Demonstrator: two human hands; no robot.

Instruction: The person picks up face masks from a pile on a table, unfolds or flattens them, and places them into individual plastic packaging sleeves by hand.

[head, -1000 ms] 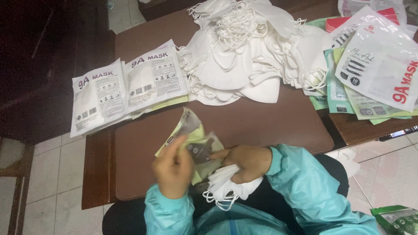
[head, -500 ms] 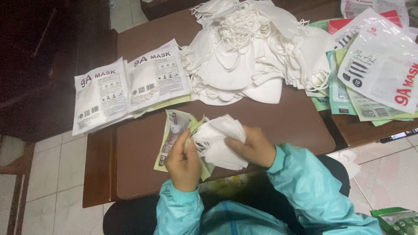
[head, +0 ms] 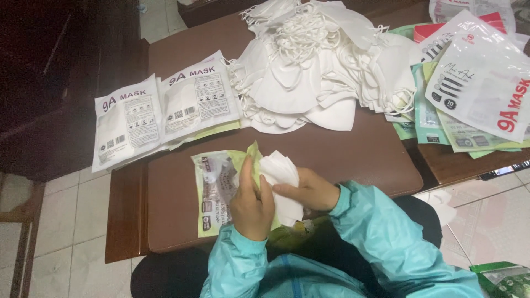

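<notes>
Brown table (head: 353, 160): left hand (head: 251, 201) grips green pouch (head: 218, 187); right hand (head: 309, 190) clasps white masks (head: 281, 171).

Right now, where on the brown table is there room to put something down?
Bare brown table lies between the mask pile and the hands, and left of the green pouch. The top and right side are crowded with masks and packets.

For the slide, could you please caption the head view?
Left hand steadies a green pouch while right hand holds folded white masks at its opening.
</notes>
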